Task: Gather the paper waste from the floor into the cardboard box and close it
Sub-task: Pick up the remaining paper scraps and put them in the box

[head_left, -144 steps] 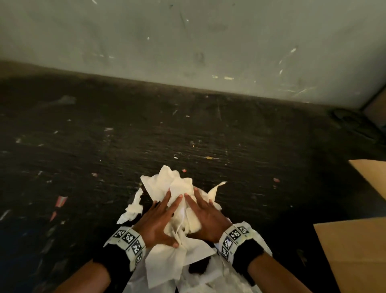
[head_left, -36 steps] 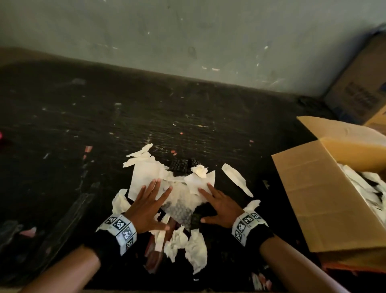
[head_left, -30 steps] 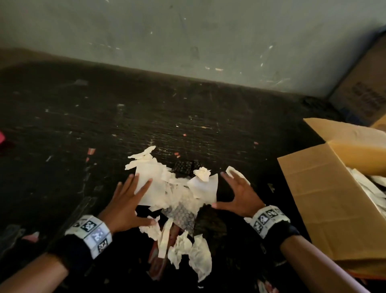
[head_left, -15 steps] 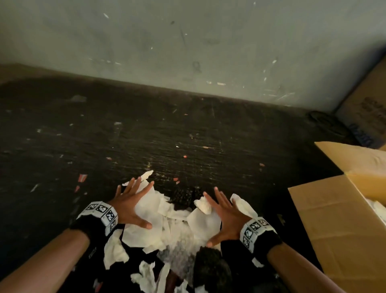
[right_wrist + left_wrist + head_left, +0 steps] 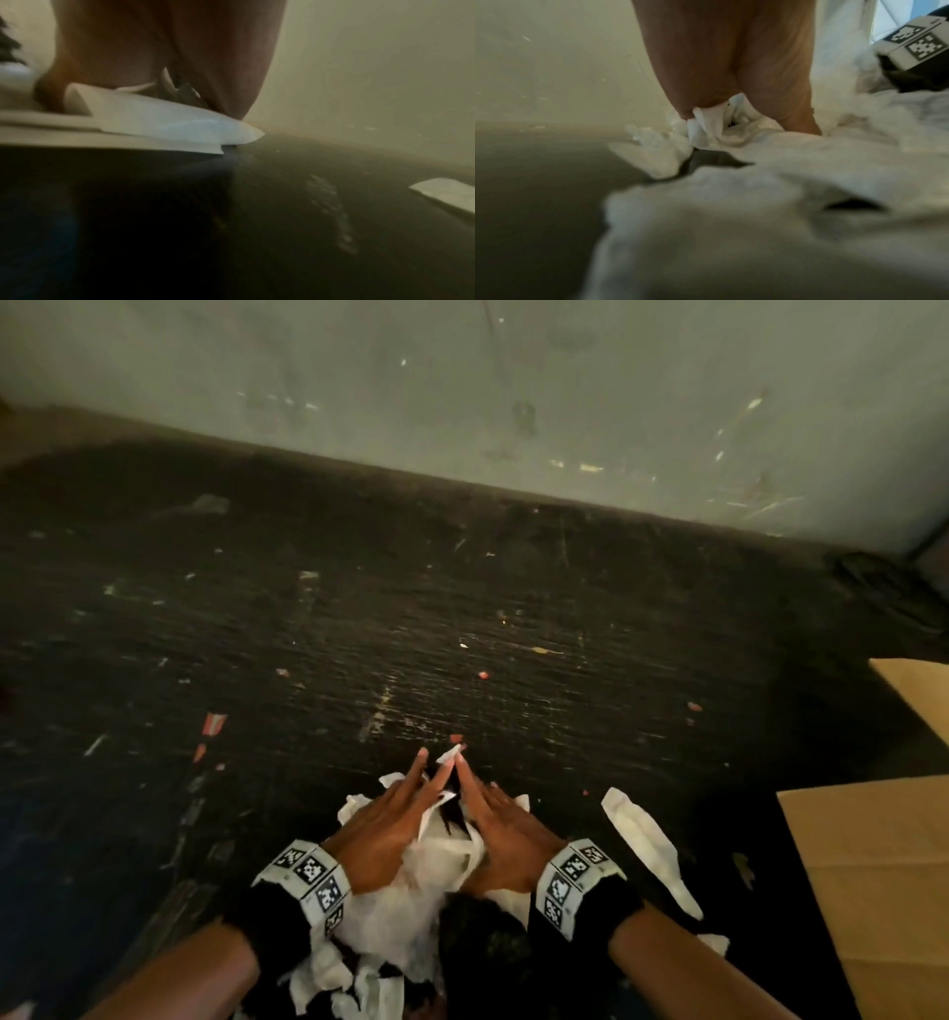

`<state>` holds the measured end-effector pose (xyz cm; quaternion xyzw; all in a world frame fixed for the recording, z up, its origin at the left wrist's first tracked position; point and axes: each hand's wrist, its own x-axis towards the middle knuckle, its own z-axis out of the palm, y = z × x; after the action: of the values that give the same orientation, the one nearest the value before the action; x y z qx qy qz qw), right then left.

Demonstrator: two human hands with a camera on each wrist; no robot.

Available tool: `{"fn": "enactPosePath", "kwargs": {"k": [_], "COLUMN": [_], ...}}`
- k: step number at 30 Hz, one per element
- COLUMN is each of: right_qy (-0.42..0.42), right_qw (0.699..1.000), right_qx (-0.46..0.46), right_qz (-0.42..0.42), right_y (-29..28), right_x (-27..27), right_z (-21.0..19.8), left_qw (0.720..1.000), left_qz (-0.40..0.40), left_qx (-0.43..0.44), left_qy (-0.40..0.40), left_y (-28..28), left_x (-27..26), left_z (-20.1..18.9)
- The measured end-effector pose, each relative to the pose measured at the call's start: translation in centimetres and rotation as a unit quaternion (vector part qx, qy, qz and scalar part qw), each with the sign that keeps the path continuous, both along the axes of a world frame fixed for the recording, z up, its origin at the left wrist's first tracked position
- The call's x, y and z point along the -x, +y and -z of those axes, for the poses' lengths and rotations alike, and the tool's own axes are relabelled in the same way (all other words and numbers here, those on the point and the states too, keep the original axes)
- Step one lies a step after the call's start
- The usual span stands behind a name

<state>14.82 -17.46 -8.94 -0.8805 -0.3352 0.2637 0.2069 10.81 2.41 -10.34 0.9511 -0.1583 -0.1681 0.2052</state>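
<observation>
A heap of white paper scraps (image 5: 436, 875) lies on the dark floor at the bottom centre of the head view. My left hand (image 5: 390, 819) and right hand (image 5: 500, 829) press on it from both sides with straight fingers, their tips meeting at the far end. The left wrist view has the left hand (image 5: 721, 60) on crumpled paper (image 5: 731, 203). Under the right hand (image 5: 167, 50) a flat paper sheet (image 5: 159, 121) shows in the right wrist view. A loose paper strip (image 5: 647, 845) lies to the right of the heap. The cardboard box (image 5: 883, 875) stands at the right edge, only its flaps in view.
A pale scuffed wall (image 5: 513, 392) bounds the floor at the back. Small red and white bits (image 5: 213, 721) dot the dark floor (image 5: 411, 618). More torn paper pieces (image 5: 354, 983) trail toward me below the heap. A dark object (image 5: 893, 593) lies by the wall at the right.
Both hands have swept inward from either side, bunching the spread scraps into one heap between them, fingertips now meeting. One strip stayed behind on the right. The view shifted left, hiding most of the box.
</observation>
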Motion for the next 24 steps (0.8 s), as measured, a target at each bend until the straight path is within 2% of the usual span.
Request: {"fn": "enactPosePath", "kwargs": {"k": [4,9,13,19,24], "right_qy": [0.024,-0.003,-0.042,-0.141,-0.213], "right_qw": [0.999,0.996,0.99,0.982,0.962], "right_qx": [-0.034,-0.059,-0.091,-0.089,-0.139], "right_qz": [0.03,0.074,0.102,0.085,0.102], "right_y": [0.5,0.8,-0.3,-5.1,-11.5], "right_x": [1.8,4.4,6.3,7.4,8.9], "right_z": [-1.0,-0.8,-2.9,-11.1,-18.6], "left_qw": [0.998,0.995,0.992,0.987,0.969], "left_qz": [-0.021,-0.045,-0.032,0.016,0.097], "left_qx": [0.061,0.086,0.114,0.105,0.114], "left_qy": [0.013,0.0,-0.044,-0.123,-0.196], "left_y": [-1.2,-2.2,-2.8,-5.8,-11.2], "left_x": [1.3,3.2,4.4,4.9,4.2], "left_z": [-0.6,-2.3,-4.4,-12.3,-18.9]}}
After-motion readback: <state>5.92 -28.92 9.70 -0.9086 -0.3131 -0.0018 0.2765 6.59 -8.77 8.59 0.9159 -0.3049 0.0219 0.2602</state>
